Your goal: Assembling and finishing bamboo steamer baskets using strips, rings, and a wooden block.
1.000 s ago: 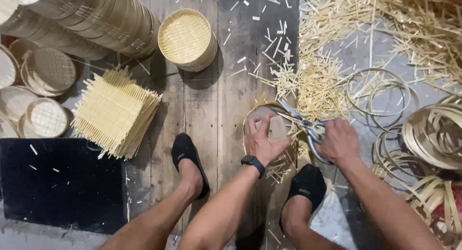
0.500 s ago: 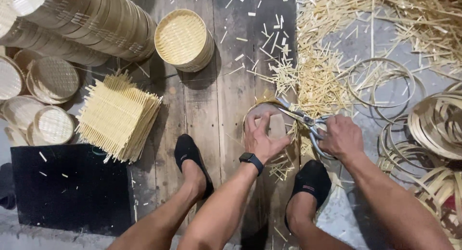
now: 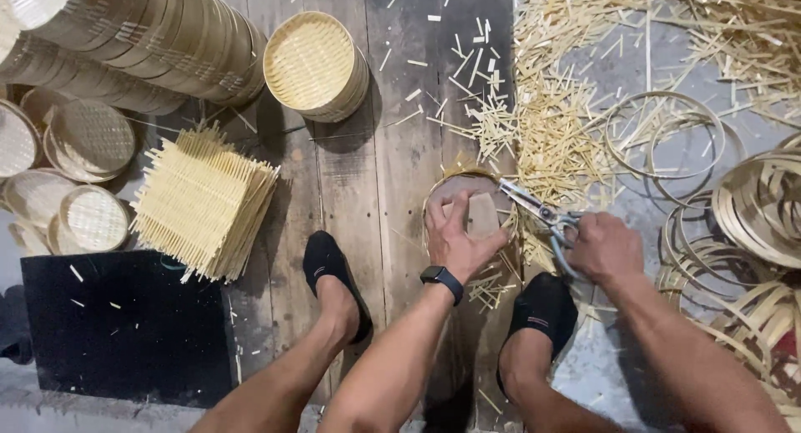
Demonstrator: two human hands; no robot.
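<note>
Both hands are busy: your left hand presses flat on the round woven mat between your feet, your right hand grips shears at its rim; trimming looks partly done, stubs remain

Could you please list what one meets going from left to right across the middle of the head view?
Stack of square woven bamboo mats → left hand on a round bamboo frame → shears → right hand → loose bamboo hoops.
</note>
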